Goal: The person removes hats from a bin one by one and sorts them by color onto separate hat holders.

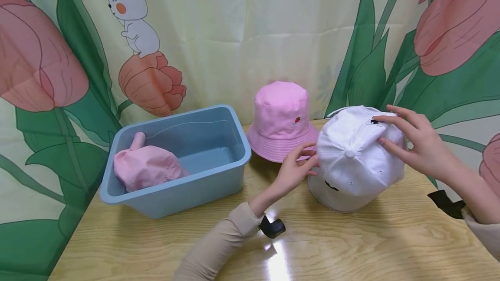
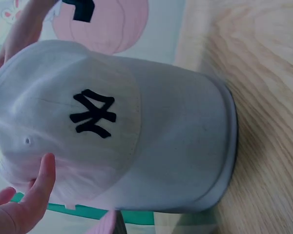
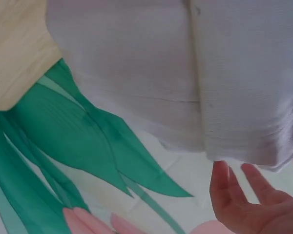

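Observation:
A white baseball cap (image 1: 351, 155) with a black letter logo (image 2: 93, 113) stands on the right of the table, its brim (image 1: 337, 198) towards me. My left hand (image 1: 298, 166) is at the cap's left side, its loosely bent fingers (image 2: 46, 178) against the crown. On the far right side, my right hand (image 1: 419, 142) has its spread fingers and thumb on the crown, near a small patch (image 1: 376, 122). The right wrist view shows that hand's fingertips (image 3: 219, 175) right at the cloth edge. Behind the left hand sits a pink bucket hat (image 1: 279, 116) with a strawberry motif.
To the left stands a blue plastic bin (image 1: 195, 194) with a crumpled pink hat (image 1: 148, 168) inside. The wooden table (image 1: 312, 246) reaches back to a curtain (image 1: 242, 34) printed with tulips and a rabbit.

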Motion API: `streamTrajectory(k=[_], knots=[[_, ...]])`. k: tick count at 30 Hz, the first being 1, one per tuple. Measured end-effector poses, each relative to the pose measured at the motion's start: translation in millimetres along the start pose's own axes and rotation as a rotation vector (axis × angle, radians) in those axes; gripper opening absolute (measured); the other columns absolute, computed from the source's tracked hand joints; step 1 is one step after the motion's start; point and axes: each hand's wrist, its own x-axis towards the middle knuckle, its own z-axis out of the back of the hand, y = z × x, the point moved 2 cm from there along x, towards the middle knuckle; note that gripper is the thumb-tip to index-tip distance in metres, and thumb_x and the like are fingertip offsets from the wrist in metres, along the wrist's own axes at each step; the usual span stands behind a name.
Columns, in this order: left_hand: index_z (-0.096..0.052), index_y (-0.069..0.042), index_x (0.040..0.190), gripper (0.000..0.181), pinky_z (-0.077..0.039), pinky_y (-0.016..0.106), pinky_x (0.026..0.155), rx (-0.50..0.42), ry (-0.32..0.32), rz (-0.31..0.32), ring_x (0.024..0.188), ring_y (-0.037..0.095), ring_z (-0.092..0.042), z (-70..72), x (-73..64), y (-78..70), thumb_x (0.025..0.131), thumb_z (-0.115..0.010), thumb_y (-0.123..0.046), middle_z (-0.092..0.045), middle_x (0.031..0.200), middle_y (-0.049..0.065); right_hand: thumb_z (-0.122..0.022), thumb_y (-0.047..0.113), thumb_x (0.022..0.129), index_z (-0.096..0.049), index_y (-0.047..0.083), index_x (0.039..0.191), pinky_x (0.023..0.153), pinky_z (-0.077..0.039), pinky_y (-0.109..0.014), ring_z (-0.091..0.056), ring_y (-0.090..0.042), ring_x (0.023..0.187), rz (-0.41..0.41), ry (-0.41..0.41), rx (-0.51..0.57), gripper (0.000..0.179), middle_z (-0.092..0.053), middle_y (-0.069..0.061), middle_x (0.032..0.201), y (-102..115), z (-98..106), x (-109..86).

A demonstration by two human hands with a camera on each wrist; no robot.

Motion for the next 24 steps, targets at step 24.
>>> streamTrajectory(k=[24], knots=[[-0.051,0.005,0.119,0.031,-0.053,0.040,0.072,-0.125,0.062,0.032,0.072,0.008,-0.056,0.0,17.1,11.5,0.089,-0.049,-0.003,-0.051,0.119,0.024,-0.038,0.019,0.095,-0.040,0.038,0.107,0.061,-0.049,-0.017,-0.058,0.001,0.073,-0.559,0.354,0.425,0.022,-0.054,0.023,0.085,-71,7,-24.4]])
